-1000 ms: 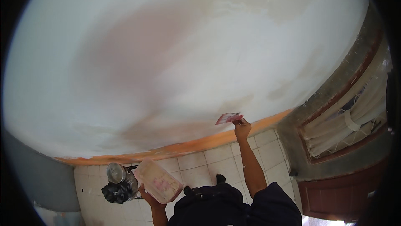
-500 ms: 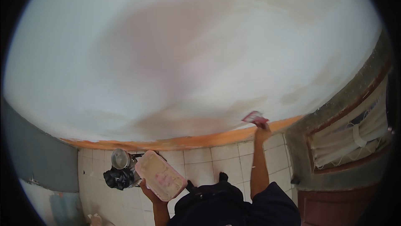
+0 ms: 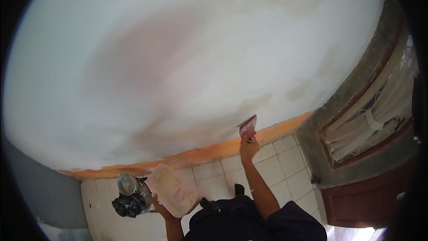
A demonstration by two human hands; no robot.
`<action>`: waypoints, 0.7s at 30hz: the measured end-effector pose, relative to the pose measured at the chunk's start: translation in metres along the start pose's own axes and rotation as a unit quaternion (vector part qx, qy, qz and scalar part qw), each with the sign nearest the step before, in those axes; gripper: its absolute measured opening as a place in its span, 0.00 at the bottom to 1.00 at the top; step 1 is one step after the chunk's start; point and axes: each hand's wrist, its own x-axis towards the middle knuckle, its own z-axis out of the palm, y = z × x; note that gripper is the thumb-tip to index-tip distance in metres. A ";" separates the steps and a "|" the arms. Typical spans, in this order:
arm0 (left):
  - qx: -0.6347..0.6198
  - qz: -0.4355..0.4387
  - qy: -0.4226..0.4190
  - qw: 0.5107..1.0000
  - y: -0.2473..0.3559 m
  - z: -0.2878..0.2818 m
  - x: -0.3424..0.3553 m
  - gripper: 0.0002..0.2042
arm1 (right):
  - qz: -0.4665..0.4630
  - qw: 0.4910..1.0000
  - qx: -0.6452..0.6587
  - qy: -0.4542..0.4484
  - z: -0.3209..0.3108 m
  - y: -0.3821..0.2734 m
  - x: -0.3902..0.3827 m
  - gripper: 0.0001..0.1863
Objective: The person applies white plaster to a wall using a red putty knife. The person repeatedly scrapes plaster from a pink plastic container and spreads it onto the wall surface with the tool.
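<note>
Head view, item one: a scraper (image 3: 248, 127), flat and broad-bladed, red to pink, smeared with whitish material across its face and showing a thin dark line along its far edge; it stands tilted at the low part of the white wall (image 3: 249, 63), just above and partly over an orange band (image 3: 200, 154), and whether the edge touches the wall cannot be told. Right hand (image 3: 248, 148): closed about the near end of the scraper, arm extended far. Item two: a tray (image 3: 191, 204), rectangular with rounded corners, pale pink, coated inside in beige, with brighter pink patches of paste (image 3: 178, 196) towards its near end; it is held out slantwise at the left, over the floor. Left hand (image 3: 160, 207): partly closed, gripping the left edge of the tray. Lettering: anything on scraper or tray is too small to tell. Surroundings: left of the tray, a round grey-topped container (image 3: 127, 184) with a crumpled black plastic bag (image 3: 128, 206) just on its near side; pale floor tiles (image 3: 214, 186) with darker joints; a grey wall (image 3: 44, 183) at far left; at right, a window with a gathered whitish curtain (image 3: 356, 127) and, nearer, a reddish-brown panel (image 3: 365, 201).
</note>
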 end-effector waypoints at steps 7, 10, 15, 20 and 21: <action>0.025 0.019 0.030 0.999 0.080 -0.031 -0.047 0.34 | -0.100 0.995 0.013 0.019 0.059 -0.143 -0.124 0.10; 0.031 0.014 0.022 0.999 0.102 -0.045 -0.040 0.33 | -0.130 0.985 0.055 -0.094 0.053 -0.193 -0.166 0.09; 0.036 0.012 0.001 0.999 0.153 -0.065 -0.028 0.35 | -0.034 0.983 0.154 -0.090 0.021 -0.163 -0.196 0.09; 0.024 -0.010 0.002 1.000 0.189 -0.072 -0.015 0.35 | -0.015 0.995 -0.068 0.067 0.014 -0.107 -0.148 0.13; 0.030 -0.014 -0.003 0.999 0.190 -0.071 -0.012 0.35 | 0.006 0.995 -0.060 0.078 0.023 -0.095 -0.135 0.13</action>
